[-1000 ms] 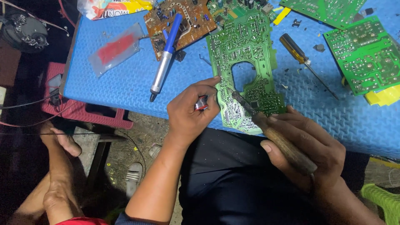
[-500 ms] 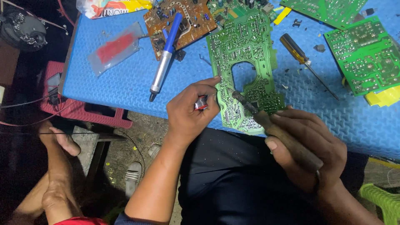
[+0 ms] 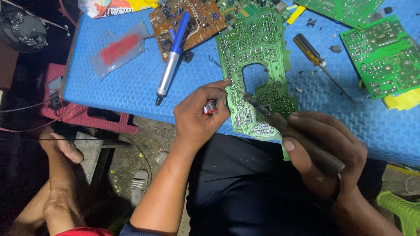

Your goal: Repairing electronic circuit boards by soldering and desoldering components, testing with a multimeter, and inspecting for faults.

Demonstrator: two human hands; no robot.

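Head view: little had shifted — left hand (image 3: 199,116) stayed closed on a solder spool (image 3: 211,106), right hand (image 3: 326,150) still gripped the soldering iron (image 3: 288,129) against the green circuit board (image 3: 258,65) — soldering apparently continuing.

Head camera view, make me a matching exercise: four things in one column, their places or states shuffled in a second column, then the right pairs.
Things:
1. soldering iron
2. solder spool
3. desoldering pump
4. screwdriver

Places:
A. lying partly on the brown circuit board
B. gripped in the right hand
C. on the blue mat between two green boards
D. held in the left hand

Pairs: 1-B, 2-D, 3-A, 4-C
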